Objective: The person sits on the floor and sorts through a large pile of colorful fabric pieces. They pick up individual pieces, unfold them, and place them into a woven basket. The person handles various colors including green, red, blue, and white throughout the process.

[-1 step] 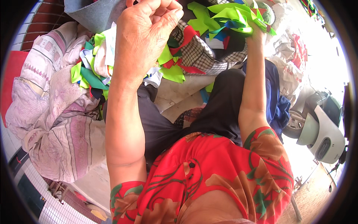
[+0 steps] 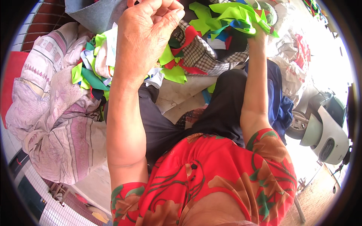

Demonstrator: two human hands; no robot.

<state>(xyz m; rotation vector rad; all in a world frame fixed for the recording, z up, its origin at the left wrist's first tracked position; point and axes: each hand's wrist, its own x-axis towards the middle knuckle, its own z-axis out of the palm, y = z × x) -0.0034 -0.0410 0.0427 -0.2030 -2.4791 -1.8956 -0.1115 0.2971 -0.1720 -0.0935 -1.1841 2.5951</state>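
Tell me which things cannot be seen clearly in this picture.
- Right hand, head view: mostly hidden under the green fabric scraps it holds.
- Left hand: fingers curled; whatever they pinch is hidden.
- Grey cloth: cut off by the top edge.
- Scooter: partly overexposed, cut at the rim.

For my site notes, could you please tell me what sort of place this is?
Probably an informal outdoor or open-fronted spot for sorting fabric offcuts: a heap of bright cloth scraps, a bunch of green scraps in the right hand, and a parked scooter on sunlit ground.
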